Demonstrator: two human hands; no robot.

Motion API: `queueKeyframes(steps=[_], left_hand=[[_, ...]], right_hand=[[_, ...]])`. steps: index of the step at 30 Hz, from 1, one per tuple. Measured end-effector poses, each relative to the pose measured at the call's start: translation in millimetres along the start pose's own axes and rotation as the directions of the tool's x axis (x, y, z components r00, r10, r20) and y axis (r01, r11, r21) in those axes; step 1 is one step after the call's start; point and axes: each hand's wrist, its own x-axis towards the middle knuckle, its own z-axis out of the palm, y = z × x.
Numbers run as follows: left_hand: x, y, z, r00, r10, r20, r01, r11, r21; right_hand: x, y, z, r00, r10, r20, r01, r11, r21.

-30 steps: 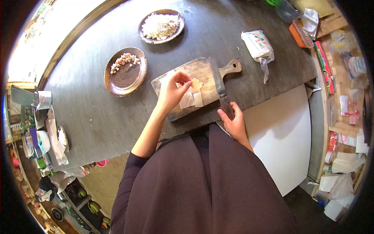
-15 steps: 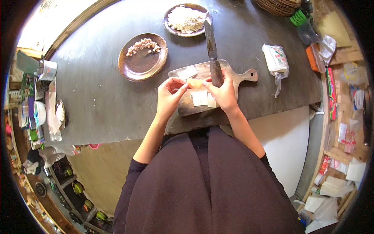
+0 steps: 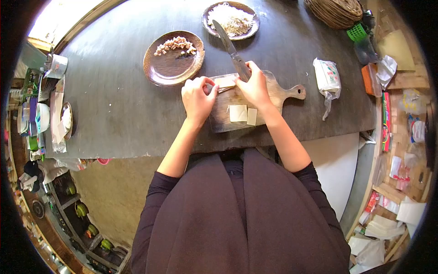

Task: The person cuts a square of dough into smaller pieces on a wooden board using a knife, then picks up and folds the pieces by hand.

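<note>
My right hand (image 3: 256,90) is closed around the dark handle of a kitchen knife (image 3: 226,42), its blade pointing up and away to the left. The same hand's fingertips touch the right end of a thin pale slice (image 3: 225,81). At its left end my left hand (image 3: 197,101) has thumb and fingers closed in a pinch. This slice lies over other pale pieces at the far left of a wooden cutting board (image 3: 273,97). Nearer me on the board lie a pale square slice (image 3: 237,113) and a narrow strip (image 3: 252,117).
Beyond my left hand stands a brown plate (image 3: 159,75) with small pinkish diced pieces (image 3: 175,44). A second plate (image 3: 253,32) holds a pale shredded heap (image 3: 232,19). A white plastic packet (image 3: 327,75) lies right of the board. Shelves with packages line the right side.
Both hands have moved the slice away from me, from above the board's middle to the pieces at its far left. The knife has tilted further left.
</note>
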Motion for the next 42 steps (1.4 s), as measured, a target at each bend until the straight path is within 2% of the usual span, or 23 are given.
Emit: queueKeyframes(steps=[1, 3, 4, 6, 8, 10, 13, 17, 19, 21, 26, 31, 38, 42], left_hand=[[0, 2, -1, 1.000, 0.003, 0.004, -0.003, 1.000, -0.001], [-2, 8, -3, 0.994, 0.103, -0.049, -0.101, 0.994, 0.030], [-4, 13, -5, 0.993, 0.107, -0.040, -0.106, 0.994, 0.029], [-10, 26, -8, 0.953, 0.304, 0.009, -0.303, 0.950, -0.076], [-23, 36, -4, 0.927, 0.363, 0.097, -0.353, 0.929, -0.109], [-33, 44, -2, 0.901, 0.393, 0.184, -0.371, 0.918, -0.140], [-41, 51, 6, 0.890, 0.404, 0.210, -0.383, 0.914, -0.133], [-41, 57, 8, 0.874, 0.413, 0.257, -0.416, 0.908, -0.047], [-39, 55, 11, 0.861, 0.407, 0.306, -0.419, 0.908, -0.027], [-37, 53, 12, 0.840, 0.409, 0.356, -0.441, 0.897, 0.009], [-37, 52, 15, 0.817, 0.454, 0.355, -0.481, 0.877, -0.013], [-41, 57, 15, 0.850, 0.391, 0.353, -0.427, 0.904, 0.025], [-45, 55, 14, 0.851, 0.395, 0.347, -0.429, 0.903, 0.024], [-45, 56, 15, 0.846, 0.403, 0.349, -0.431, 0.902, 0.002]], right_hand=[[-5, -2, -5, 1.000, 0.004, -0.004, -0.004, 1.000, 0.000], [-26, -4, -19, 0.996, 0.082, -0.025, -0.079, 0.990, 0.117], [-37, 0, -23, 0.997, 0.029, -0.066, -0.015, 0.980, 0.200], [-75, -7, -51, 0.980, 0.195, 0.037, -0.196, 0.914, 0.356], [-111, 1, -66, 0.963, 0.262, 0.056, -0.261, 0.871, 0.416], [-145, 7, -76, 0.919, 0.383, 0.093, -0.388, 0.835, 0.390], [-187, 14, -81, 0.840, 0.518, 0.165, -0.529, 0.711, 0.464], [-228, 35, -72, 0.873, 0.476, 0.104, -0.465, 0.750, 0.470], [-239, 35, -69, 0.899, 0.437, 0.022, -0.412, 0.829, 0.379], [-251, 46, -64, 0.878, 0.479, 0.028, -0.451, 0.804, 0.387], [-266, 47, -55, 0.865, 0.494, 0.088, -0.480, 0.763, 0.433], [-271, 43, -48, 0.848, 0.512, 0.137, -0.508, 0.710, 0.488], [-268, 33, -49, 0.847, 0.502, 0.174, -0.505, 0.659, 0.557], [-272, 40, -50, 0.847, 0.497, 0.185, -0.512, 0.673, 0.534]])
